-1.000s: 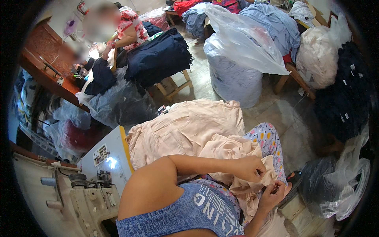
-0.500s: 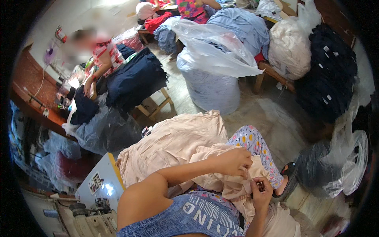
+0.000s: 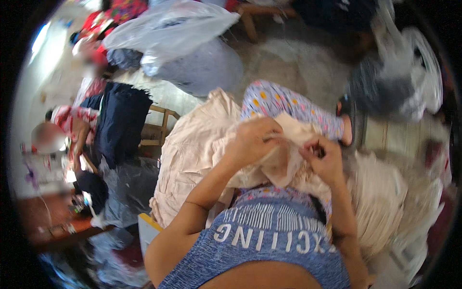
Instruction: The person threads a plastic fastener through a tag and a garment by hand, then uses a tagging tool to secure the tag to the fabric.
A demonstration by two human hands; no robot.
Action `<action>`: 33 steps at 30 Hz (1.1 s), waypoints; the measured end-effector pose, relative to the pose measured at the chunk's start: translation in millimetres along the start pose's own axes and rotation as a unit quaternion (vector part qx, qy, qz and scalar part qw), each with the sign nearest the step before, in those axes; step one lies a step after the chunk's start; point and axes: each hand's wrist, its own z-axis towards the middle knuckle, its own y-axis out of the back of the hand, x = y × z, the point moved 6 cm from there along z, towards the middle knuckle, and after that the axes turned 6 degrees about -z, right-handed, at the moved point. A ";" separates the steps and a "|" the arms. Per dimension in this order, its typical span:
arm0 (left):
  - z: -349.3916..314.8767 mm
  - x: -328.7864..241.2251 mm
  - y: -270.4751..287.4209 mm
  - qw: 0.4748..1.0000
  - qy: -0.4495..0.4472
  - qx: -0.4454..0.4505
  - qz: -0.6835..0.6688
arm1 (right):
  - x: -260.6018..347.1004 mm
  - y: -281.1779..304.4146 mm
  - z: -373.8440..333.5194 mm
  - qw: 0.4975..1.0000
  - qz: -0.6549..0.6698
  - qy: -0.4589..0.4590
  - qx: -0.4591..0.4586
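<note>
A thin cream cloth piece [image 3: 284,164] is stretched over my lap between my two hands. My left hand [image 3: 254,140] pinches its edge at the left, fingers curled in. At the other side my right hand [image 3: 326,161] has thumb and fingertips closed on the cloth's edge. Motion blur hides the fine detail at the fingertips. To the left of my lap spreads a crumpled heap of cream cloth [image 3: 190,144]. Close by my right forearm stands a stack of folded cream cloth [image 3: 378,197].
A large clear plastic bag of pale blue cloth [image 3: 197,67] stands ahead. Dark navy cloth [image 3: 122,123] hangs over a wooden stool [image 3: 155,127] at the left, near two seated people. Dark and clear plastic bags [image 3: 399,86] sit at the right, beyond my sandalled foot [image 3: 347,127].
My view has turned right and downward, bringing the stack of cream cloth into fuller sight. My hands have moved apart, with the cloth piece now spread between them.
</note>
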 end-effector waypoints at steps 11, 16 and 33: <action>0.0 -15.9 1.3 0.999 0.033 -0.035 -0.016 | 16.9 -1.2 0.4 0.967 0.250 -0.013 0.036; 0.8 -14.9 -2.2 0.997 0.035 -0.048 -0.044 | 42.1 4.4 -3.5 0.990 0.095 0.097 -0.029; 3.5 -15.8 -6.6 0.998 0.032 0.010 -0.049 | 32.3 0.1 1.9 0.985 0.105 0.118 -0.064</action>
